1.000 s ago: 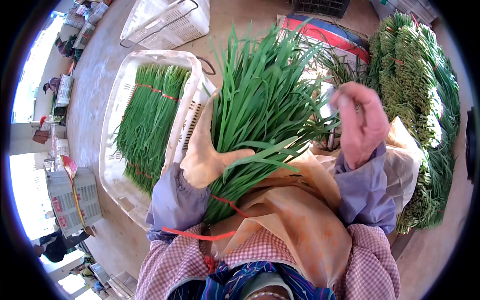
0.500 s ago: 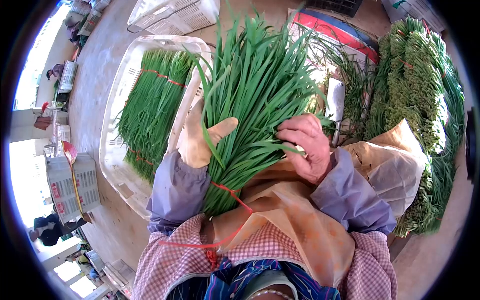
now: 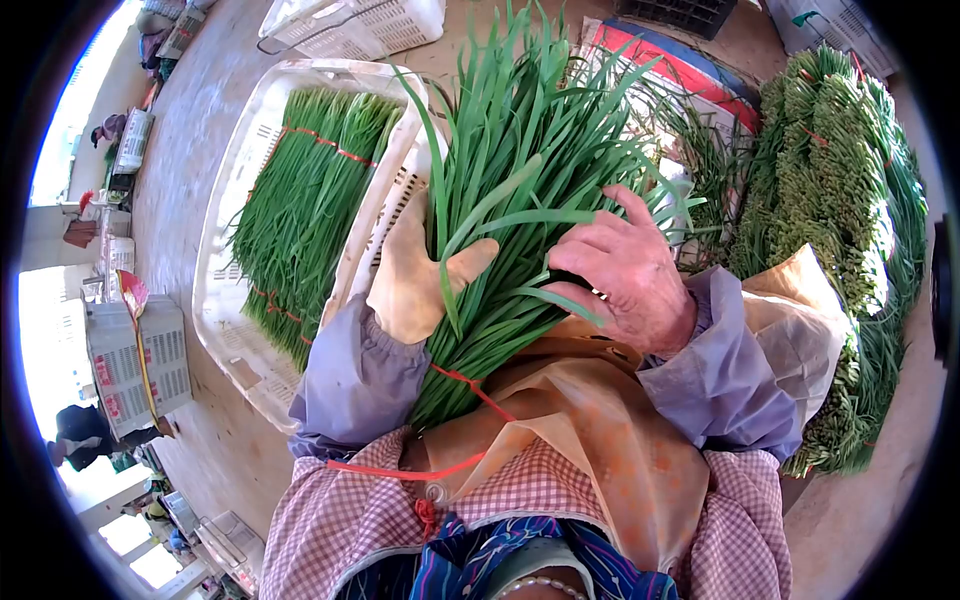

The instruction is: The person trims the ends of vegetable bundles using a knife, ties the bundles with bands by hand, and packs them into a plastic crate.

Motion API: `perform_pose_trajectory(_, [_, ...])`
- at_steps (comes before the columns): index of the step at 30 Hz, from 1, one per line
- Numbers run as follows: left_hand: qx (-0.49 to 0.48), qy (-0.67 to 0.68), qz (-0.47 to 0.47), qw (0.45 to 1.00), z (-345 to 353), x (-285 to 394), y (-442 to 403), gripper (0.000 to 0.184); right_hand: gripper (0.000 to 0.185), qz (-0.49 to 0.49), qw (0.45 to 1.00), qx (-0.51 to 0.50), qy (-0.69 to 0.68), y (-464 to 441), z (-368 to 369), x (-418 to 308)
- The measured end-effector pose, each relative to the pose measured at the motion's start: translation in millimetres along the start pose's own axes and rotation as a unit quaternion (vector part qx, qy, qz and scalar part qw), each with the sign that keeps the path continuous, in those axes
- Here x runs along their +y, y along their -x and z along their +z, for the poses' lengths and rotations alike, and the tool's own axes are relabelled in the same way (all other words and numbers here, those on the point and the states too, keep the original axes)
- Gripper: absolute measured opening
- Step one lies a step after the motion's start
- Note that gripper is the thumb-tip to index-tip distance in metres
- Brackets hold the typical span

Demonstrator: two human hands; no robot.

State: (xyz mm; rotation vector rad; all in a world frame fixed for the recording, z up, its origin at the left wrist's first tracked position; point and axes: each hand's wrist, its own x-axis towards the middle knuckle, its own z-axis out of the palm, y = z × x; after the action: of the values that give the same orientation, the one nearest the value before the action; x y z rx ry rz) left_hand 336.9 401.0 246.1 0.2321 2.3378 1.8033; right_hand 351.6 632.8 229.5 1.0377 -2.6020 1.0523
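My left hand (image 3: pixel 415 283), in a pale glove, grips a bundle of long green garlic chives (image 3: pixel 510 190) from its left side. The gloved thumb lies across the front of the leaves, while the other fingers are mostly hidden behind them. A red tie (image 3: pixel 465 378) crosses the bundle's lower part, its loose end trailing over my apron (image 3: pixel 590 420). On the bundle's right side, my bare right hand (image 3: pixel 630 270) rests among the leaves with its fingers apart and half bent. One leaf curves out beneath its thumb; another passes by the fingers.
To the left, a white plastic crate (image 3: pixel 225 300) contains tied chive bundles (image 3: pixel 315 200). More bundles with pale cut ends (image 3: pixel 820 200) are stacked at right. Loose leaves (image 3: pixel 710 170) lie beyond my right hand. Another white crate (image 3: pixel 360 28) stands at the back.
My right hand has opened out, its index finger now stretched up and the wrist shifted slightly right. My left hand and the bundle have moved a little right.
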Motion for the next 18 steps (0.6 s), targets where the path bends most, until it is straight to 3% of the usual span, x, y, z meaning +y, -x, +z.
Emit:
perform_pose_trajectory(7, [-0.004,-0.072,-0.029,0.997,-2,-4,1,0.060,0.019,-0.013,0.998,0.017,0.063,-3,9,-4])
perform_pose_trajectory(10, [0.001,-0.074,0.003,0.997,2,-7,1,0.062,0.017,-0.036,0.986,0.096,0.133,4,26,-5])
perform_pose_trajectory(13, [0.002,-0.087,0.066,0.994,3,-17,-3,0.069,0.010,0.073,0.957,0.277,0.046,9,27,14])
perform_pose_trajectory(14, [-0.004,-0.099,0.071,0.993,2,-14,-4,0.071,0.012,0.249,0.912,0.300,-0.126,14,17,18])
perform_pose_trajectory(17, [-0.036,-0.118,0.060,0.991,1,-10,-11,0.081,0.013,0.133,0.905,0.358,0.188,4,-22,13])
perform_pose_trajectory(18, [-0.058,-0.137,0.049,0.988,0,-8,-14,0.082,0.014,0.055,0.913,0.362,0.179,4,-23,9])
